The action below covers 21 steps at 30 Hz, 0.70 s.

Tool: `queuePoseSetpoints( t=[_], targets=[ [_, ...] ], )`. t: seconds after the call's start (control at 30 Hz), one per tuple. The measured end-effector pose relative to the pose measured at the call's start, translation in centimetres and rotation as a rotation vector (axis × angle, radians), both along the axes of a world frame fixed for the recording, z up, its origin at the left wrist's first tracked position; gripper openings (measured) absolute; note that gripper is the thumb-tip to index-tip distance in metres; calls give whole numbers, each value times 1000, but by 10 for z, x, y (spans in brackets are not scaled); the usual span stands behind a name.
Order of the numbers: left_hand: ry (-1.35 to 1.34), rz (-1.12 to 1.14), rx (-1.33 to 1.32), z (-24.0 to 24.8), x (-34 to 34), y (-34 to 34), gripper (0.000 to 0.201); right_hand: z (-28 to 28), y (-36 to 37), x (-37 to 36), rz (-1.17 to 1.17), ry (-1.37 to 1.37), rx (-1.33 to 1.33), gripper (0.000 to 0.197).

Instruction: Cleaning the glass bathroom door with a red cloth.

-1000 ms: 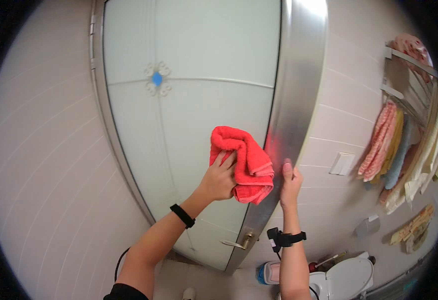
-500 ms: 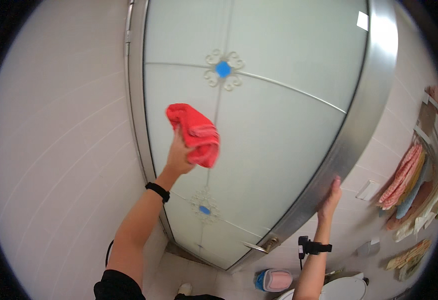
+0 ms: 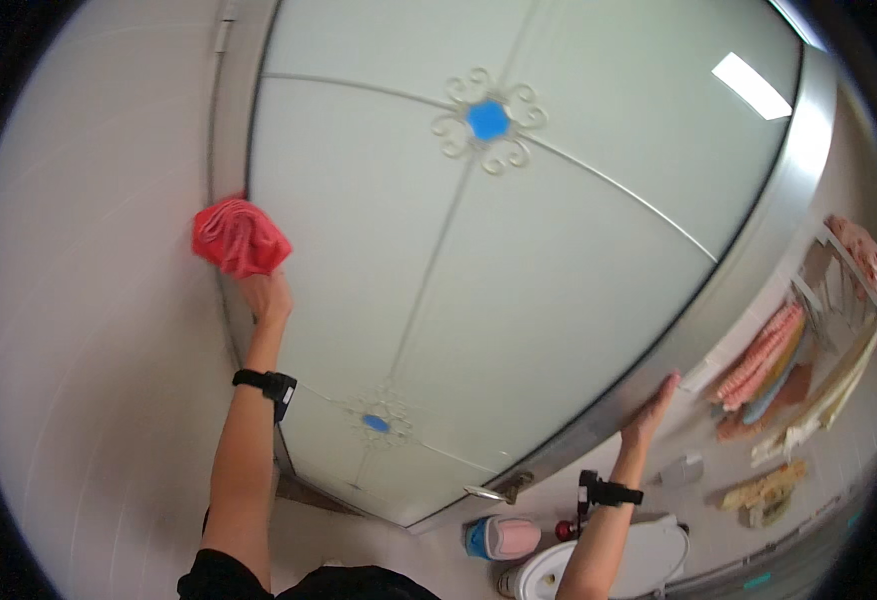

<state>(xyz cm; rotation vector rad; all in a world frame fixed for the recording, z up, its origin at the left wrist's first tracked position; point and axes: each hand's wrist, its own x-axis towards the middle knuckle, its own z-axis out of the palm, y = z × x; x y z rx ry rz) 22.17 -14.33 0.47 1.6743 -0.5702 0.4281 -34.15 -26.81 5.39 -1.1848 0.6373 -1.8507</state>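
Observation:
A frosted glass door (image 3: pixel 519 290) with a metal frame and blue-centred scroll ornaments fills the middle of the view. My left hand (image 3: pixel 268 296) is closed on a bunched red cloth (image 3: pixel 240 238), which lies over the door's left frame edge beside the wall. The cloth hides part of that hand's fingers. At the lower right, my right hand (image 3: pixel 649 415) rests against the outer edge of the door's right frame, fingers stretched along it. Both wrists carry black straps. Below that hand, a lever handle (image 3: pixel 499 491) sticks out from the frame.
Several towels (image 3: pixel 764 355) hang from a rack on the right wall, with yellowish cloths (image 3: pixel 767 490) lower down. A white toilet (image 3: pixel 649 560) stands at the lower right, next to a pink and blue bin (image 3: pixel 511 537). A tiled wall (image 3: pixel 99 300) runs along the left.
My left hand has carried the red cloth left, from the glass to the left frame edge. My right hand stays on the right frame. The view has shifted and tilted.

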Motion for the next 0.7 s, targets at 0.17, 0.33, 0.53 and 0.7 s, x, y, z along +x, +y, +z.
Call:
queuePoseSetpoints(
  t=[0.17,0.33,0.53,0.7],
  targets=[
    [121,-148,-163,-30,-39,-32,40,9,6,2,44,36,29,78],
    [-120,-205,-311,-9,-163,-49,54,7,6,-11,141,101,-30,69],
    [-609,-352,-245,54,-322,-40,32,5,-2,-7,108,140,-109,52],
    [-963,-620,43,77,-406,-38,58,13,5,-4,133,204,-144,40]
  ],
)
